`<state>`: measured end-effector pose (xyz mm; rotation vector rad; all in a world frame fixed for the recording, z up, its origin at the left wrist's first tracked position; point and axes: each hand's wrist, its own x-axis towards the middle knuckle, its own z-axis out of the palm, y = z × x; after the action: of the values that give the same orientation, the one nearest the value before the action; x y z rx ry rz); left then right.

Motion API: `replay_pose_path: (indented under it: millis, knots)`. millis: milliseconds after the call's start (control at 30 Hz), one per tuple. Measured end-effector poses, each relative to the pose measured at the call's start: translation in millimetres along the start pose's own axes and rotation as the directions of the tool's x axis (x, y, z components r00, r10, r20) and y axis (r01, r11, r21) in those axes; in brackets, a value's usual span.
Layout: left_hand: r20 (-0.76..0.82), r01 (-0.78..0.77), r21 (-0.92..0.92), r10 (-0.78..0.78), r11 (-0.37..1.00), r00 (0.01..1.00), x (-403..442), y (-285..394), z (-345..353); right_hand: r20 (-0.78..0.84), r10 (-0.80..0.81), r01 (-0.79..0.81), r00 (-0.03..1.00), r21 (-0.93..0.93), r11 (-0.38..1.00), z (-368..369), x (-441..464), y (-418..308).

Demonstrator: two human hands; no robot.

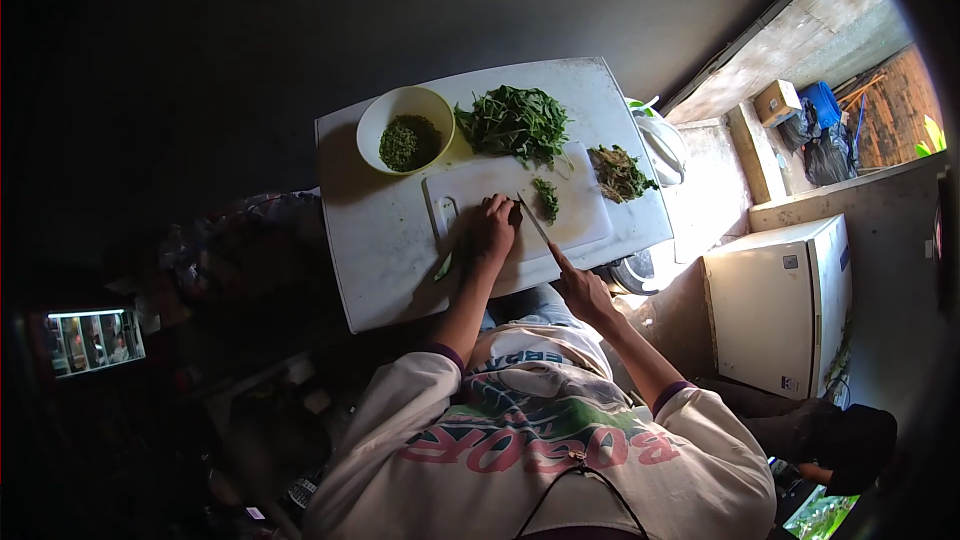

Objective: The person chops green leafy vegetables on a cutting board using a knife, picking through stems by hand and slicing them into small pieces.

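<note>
My right hand point(588, 295) grips a knife point(535, 220) by its handle, with the blade slanting up and left over the white cutting board point(480, 180). My left hand point(497, 225) rests on the board with curled fingers beside the knife tip; what lies under them is hidden. Just right of the blade is a small heap of chopped greens point(546, 200). A green piece point(443, 265) shows left of my left forearm. Behind the board lies a bunch of leafy greens point(515, 122). A pale yellow bowl point(372, 135) at the back left contains finely chopped greens point(410, 143).
The white table point(385, 285) stands close to a dark wall. Wilted, brownish trimmings point(622, 173) lie near its right edge. A white refrigerator-like box point(765, 305) stands on the floor to the right. Black bags point(830, 155) and a cardboard box point(777, 102) are beyond an opening.
</note>
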<state>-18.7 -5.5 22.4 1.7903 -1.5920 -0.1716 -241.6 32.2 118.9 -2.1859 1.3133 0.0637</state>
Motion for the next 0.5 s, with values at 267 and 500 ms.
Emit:
replay_pose_path:
  millis: [267,500]
  knots:
    - [-0.038,0.030,-0.075,-0.032,0.997,0.999,-1,-3,11,-0.118,-0.094,0.104,0.988,0.084,0.991,44,58,14]
    - [-0.097,0.047,-0.115,-0.058,0.992,0.994,-5,-5,20,-0.090,-0.128,0.136,0.988,0.099,0.986,35,57,30]
